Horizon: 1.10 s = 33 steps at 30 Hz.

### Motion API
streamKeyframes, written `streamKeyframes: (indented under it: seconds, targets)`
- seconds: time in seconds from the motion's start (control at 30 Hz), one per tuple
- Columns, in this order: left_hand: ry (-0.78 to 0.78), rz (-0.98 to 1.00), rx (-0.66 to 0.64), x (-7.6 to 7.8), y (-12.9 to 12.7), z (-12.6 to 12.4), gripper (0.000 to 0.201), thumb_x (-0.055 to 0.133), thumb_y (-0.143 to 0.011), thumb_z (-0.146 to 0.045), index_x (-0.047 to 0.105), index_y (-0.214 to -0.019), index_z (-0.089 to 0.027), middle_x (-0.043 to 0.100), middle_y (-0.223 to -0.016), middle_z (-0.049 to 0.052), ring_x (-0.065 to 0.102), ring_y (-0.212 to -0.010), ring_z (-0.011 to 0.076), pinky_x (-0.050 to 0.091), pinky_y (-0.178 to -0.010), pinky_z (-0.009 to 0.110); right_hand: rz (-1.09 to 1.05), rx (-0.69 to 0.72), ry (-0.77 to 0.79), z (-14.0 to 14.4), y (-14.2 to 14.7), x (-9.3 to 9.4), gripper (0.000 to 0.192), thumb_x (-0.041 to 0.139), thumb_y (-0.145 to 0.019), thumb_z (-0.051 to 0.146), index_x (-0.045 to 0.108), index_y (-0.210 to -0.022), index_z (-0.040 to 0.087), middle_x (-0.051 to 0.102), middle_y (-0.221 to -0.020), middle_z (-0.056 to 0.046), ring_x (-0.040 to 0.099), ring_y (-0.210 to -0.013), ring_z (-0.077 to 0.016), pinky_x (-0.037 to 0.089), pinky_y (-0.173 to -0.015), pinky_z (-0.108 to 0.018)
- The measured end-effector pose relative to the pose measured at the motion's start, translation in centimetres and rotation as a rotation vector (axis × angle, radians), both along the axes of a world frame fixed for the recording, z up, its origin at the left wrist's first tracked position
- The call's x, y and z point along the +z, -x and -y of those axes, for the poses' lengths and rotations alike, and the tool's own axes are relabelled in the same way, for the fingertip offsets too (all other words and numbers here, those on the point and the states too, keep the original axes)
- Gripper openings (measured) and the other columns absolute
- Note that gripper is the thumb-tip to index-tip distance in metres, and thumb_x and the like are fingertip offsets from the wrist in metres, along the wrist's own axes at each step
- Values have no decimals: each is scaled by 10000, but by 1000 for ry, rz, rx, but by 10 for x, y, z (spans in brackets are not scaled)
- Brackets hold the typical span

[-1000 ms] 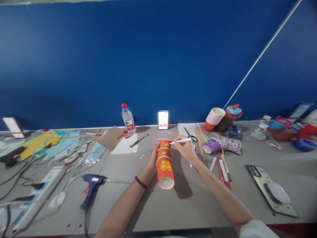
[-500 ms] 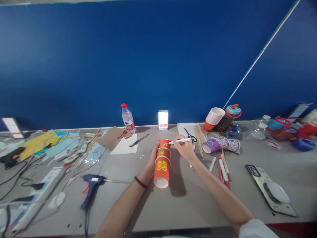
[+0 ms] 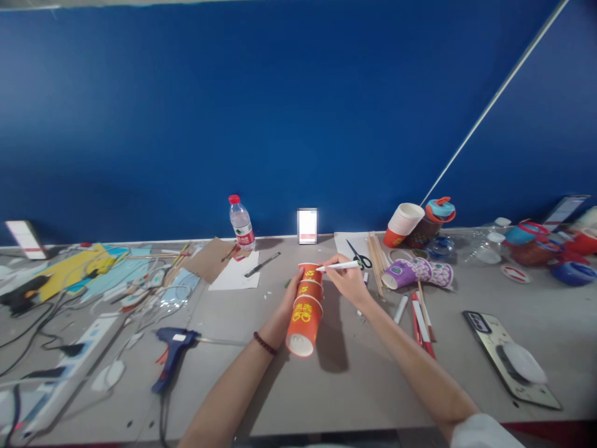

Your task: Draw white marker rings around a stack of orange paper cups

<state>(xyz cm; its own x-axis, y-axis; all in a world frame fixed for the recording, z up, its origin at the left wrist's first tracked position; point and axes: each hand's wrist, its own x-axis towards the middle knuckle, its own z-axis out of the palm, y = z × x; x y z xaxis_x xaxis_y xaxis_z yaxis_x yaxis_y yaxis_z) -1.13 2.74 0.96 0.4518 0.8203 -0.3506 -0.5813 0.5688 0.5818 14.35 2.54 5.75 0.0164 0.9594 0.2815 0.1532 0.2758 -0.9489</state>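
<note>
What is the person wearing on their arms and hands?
The left hand is bare, with a dark reddish bead bracelet round the wrist. The right hand is bare too, with no rings showing; a white sleeve begins near the elbow. No gloves or watch show.

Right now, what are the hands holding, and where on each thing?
The left hand grips the stack of orange paper cups around its side; the right hand pinches a white pen near its tip end.
</note>
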Motion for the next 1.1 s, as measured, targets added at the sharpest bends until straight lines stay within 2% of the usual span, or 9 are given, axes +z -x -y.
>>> streamKeyframes:
  seconds: [0.27,0.6,1.1]
  targets:
    - [-19,4,62,5,-1,1,443,558,-861,-515,658,-930,-90,678,-708,75,649,-563,172,571,-596,310,144,-15,-28,2,-2,0,84,593,-794,284,630,-783,209,741,-863,-49,686,-842,-224,524,-759,-326]
    - [-12,9,79,10,-2,4,430,578,-858,-510,657,-949,-97,675,-701,64,650,-563,166,575,-603,304,189,-19,-45,4,-1,3,102,596,-796,303,639,-793,210,743,-860,-49,682,-845,-226,517,-763,-326]
    - [-34,4,20,0,0,0,474,543,-849,-547,661,-906,-92,673,-672,79,642,-552,172,557,-580,295,191,-44,-30,3,-1,1,110,597,-798,306,641,-791,206,743,-853,-45,681,-822,-219,514,-747,-316]
